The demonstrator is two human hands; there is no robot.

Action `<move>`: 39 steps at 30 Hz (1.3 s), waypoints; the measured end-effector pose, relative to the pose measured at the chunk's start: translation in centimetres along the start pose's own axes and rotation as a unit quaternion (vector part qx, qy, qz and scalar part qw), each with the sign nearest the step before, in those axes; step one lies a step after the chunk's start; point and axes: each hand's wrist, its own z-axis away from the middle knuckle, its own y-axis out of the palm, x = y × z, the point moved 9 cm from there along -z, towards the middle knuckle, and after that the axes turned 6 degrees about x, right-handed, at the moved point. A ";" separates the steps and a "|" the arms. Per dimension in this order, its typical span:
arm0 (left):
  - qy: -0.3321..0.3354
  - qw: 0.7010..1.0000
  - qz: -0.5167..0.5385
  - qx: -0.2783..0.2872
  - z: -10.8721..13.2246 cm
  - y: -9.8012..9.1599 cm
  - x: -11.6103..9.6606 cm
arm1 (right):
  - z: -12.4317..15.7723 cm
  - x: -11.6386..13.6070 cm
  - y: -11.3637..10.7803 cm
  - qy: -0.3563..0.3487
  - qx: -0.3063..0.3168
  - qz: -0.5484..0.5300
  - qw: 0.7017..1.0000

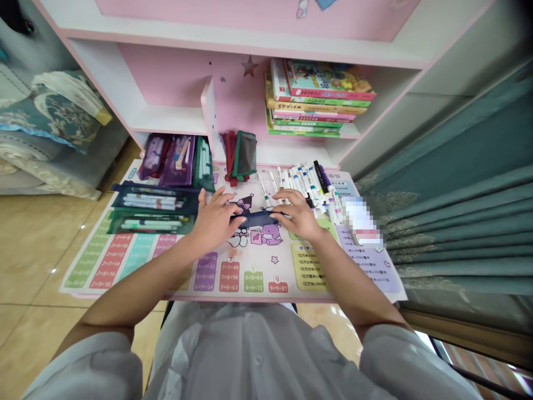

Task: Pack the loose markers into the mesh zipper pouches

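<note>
A dark blue mesh pencil pouch (259,218) lies across the middle of the desk mat, stretched between my two hands. My left hand (215,218) pinches its left end between thumb and fingers. At the other end, my right hand (297,214) grips the pouch's right side. The contents of the pouch, if any, cannot be made out. Just beyond my right hand lies a loose pile of white markers (306,180), with a black marker (320,173) among them. Left of my left hand, a blue mesh pouch (154,198) and a green mesh pouch (147,222) hold several pens.
Purple pouches (178,158) filled with pens stand at the back left. Behind my hands, a red and green pouch bundle (244,155) leans by the shelf. Books (316,105) are stacked on the shelf. A blurred object (361,221) lies at the mat's right edge, near the curtain (453,183).
</note>
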 end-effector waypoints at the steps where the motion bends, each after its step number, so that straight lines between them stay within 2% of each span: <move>1: 0.011 1.000 -0.001 -0.002 -0.4 0.0 -0.9 | 0.0 0.1 0.0 -0.002 0.001 -0.003 1.000; 4: 0.048 0.999 -0.007 0.005 -1.9 0.3 -3.5 | 0.1 0.5 -0.1 -0.011 -0.003 0.001 1.000; 8: 0.065 0.996 -0.002 0.068 -3.6 1.7 -5.2 | 0.2 1.0 -0.5 -0.031 -0.020 0.022 0.999; 13: 0.033 0.996 0.043 0.073 -4.1 1.9 -4.5 | 0.2 0.7 -0.3 -0.024 -0.006 0.026 0.999; 21: 0.032 0.992 0.123 0.016 -4.3 0.7 -3.6 | 0.2 0.3 -0.3 -0.009 -0.012 -0.013 1.000; 28: 0.043 0.990 0.121 0.055 -4.2 0.9 -3.6 | 0.1 1.1 -0.6 -0.029 -0.022 0.005 0.999; 33: 0.030 0.991 0.124 0.040 -4.4 1.4 -3.5 | 0.1 0.9 -0.5 -0.017 -0.011 0.006 1.000; 37: 0.021 0.990 0.121 0.070 -4.6 1.8 -3.5 | 0.1 0.8 -0.4 -0.020 -0.003 0.006 1.000; 39: 0.013 0.990 0.124 0.066 -4.6 1.5 -3.5 | 0.1 0.8 -0.4 -0.019 -0.004 0.006 1.000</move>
